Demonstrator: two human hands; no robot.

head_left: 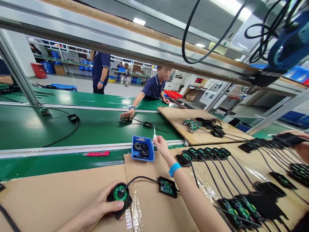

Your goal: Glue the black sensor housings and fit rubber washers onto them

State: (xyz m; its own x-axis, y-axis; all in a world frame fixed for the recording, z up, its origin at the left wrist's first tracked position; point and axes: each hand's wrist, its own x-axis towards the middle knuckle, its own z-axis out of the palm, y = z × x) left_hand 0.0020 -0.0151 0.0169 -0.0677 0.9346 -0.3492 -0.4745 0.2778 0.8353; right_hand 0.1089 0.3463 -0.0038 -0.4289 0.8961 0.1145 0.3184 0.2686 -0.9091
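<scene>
Left hand [105,201] clamped on round black housing [122,194], cable [141,177] running to boxed circuit board [167,187], right hand [161,145] pinching slim pale tube [154,132], just beside blue bin [150,149]

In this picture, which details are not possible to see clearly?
In the head view:
Slim white pointed tool: lower end, hidden by right hand.
Round black housing with green circuit board: back, turned away in left hand.
Blue plastic bin: most of floor, covered by black round parts.
Red plastic cutter: markings, too small.
</scene>
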